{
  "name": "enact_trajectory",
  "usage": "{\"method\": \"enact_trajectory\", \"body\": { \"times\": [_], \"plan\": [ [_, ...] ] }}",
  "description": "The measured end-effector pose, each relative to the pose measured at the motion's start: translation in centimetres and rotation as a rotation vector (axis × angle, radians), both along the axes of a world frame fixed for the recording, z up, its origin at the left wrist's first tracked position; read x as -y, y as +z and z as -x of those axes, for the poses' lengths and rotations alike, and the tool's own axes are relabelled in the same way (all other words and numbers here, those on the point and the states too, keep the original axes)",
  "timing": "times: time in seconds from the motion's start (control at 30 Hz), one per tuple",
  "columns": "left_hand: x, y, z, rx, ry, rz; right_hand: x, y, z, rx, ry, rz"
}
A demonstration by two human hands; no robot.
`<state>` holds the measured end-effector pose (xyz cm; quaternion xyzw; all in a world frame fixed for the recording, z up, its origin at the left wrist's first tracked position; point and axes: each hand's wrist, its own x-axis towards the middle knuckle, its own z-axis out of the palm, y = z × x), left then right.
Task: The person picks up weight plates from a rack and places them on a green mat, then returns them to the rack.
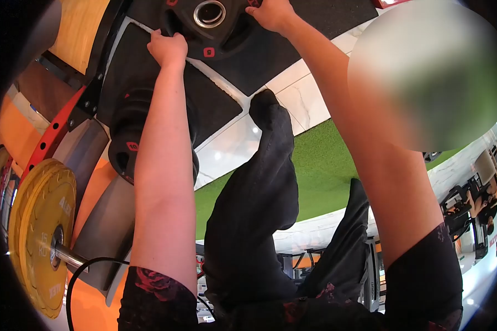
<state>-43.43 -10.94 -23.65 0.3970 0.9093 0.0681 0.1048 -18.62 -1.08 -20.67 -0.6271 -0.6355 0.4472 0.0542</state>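
Observation:
A black weight plate [226, 41] with a metal hub and red markings lies on a black rubber mat [215, 105] at the top of the view. My left hand [168, 48] grips its near left rim. My right hand [271, 14] holds its right rim, close to the frame's top edge. Both arms reach straight down past my legs in dark trousers. One foot in a black sock [266, 107] stands just beside the mat.
Smaller black plates [128, 129], one marked 10, are stacked at the left. A yellow bumper plate [38, 237] sits on a barbell sleeve beside a red rack frame [55, 132]. White tiles [309, 96] and green turf [320, 171] lie underfoot. A blurred patch covers the right.

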Motion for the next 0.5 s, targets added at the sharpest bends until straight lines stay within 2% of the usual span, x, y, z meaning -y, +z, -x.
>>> {"method": "enact_trajectory", "body": {
  "times": [0.03,0.1,0.13,0.23,0.3,0.37,0.4,0.5],
  "plan": [
    [0.5,0.7,-0.6,0.003,-0.008,0.004,0.4,-0.1,-0.4,0.006,0.000,-0.001],
    [1.6,2.6,-1.8,0.217,0.098,0.030,1.4,1.0,-2.3,-0.020,-0.012,0.075],
    [2.3,3.8,-2.7,0.218,0.088,0.035,2.2,1.8,-3.7,-0.044,-0.024,0.152],
    [3.9,7.4,-5.7,0.313,0.023,0.031,6.6,3.1,-8.0,-0.149,-0.084,0.137],
    [4.8,9.7,-8.3,0.382,-0.059,0.036,10.3,1.9,-11.4,-0.301,-0.233,0.156],
    [5.8,12.3,-12.2,0.384,-0.133,0.049,13.1,6.1,-15.0,-0.293,-0.397,0.308],
    [6.6,13.1,-14.0,0.416,-0.183,0.057,14.2,8.6,-17.0,-0.377,-0.561,0.428],
    [8.5,16.5,-22.4,0.464,-0.265,0.062,19.4,10.6,-24.1,-0.319,-0.757,0.373]
  ]
}}
